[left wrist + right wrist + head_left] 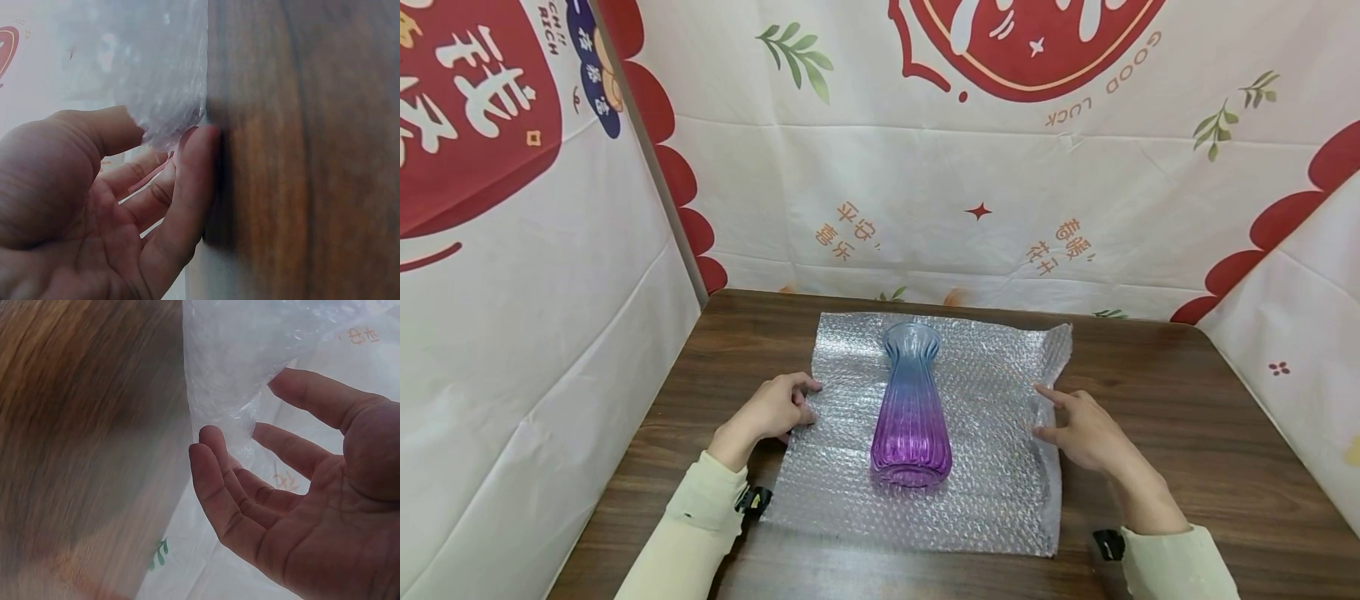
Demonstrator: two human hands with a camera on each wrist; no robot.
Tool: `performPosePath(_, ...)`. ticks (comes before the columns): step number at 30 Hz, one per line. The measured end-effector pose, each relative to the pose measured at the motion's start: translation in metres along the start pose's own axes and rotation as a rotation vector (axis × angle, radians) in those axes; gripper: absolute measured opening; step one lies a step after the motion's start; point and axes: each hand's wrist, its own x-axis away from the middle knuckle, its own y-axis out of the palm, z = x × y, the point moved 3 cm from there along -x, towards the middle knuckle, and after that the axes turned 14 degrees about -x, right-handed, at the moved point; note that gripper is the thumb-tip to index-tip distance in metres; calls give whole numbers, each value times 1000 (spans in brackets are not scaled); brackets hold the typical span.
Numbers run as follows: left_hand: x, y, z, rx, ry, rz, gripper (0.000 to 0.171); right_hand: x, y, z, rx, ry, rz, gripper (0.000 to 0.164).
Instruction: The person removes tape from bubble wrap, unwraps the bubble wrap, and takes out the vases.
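A ribbed glass vase (912, 408), blue at its mouth and fading to purple at its base, lies on its side on a sheet of bubble wrap (992, 492). At the sheet's left edge, my left hand (771, 408) touches the wrap, thumb and fingers apart and loosely bent. In the left wrist view, the wrap (172, 81) reaches between thumb and fingertips. Across from it, my right hand (1090, 429) touches the right edge with spread thumb and fingers. The right wrist view shows the wrap's edge (225, 394) beside the slightly bent fingers (212, 487).
Under the sheet is a dark wooden table (1157, 383). A printed white cloth (925, 192) hangs behind it, and another printed cloth (550, 333) borders the left side. Black straps (754, 500) circle the wrists at the pale sleeves.
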Motion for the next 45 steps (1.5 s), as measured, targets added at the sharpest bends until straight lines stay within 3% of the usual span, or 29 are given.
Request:
performPosePath(27, 1, 0, 1, 1, 15, -3, 48, -5, -15, 26, 124, 43, -17, 73)
performPosePath(35, 0, 0, 1, -4, 22, 3, 48, -3, -17, 34, 114, 82, -25, 70)
performPosePath(45, 0, 0, 2, 4, 16, 0, 48, -2, -16, 37, 117, 64, -14, 65)
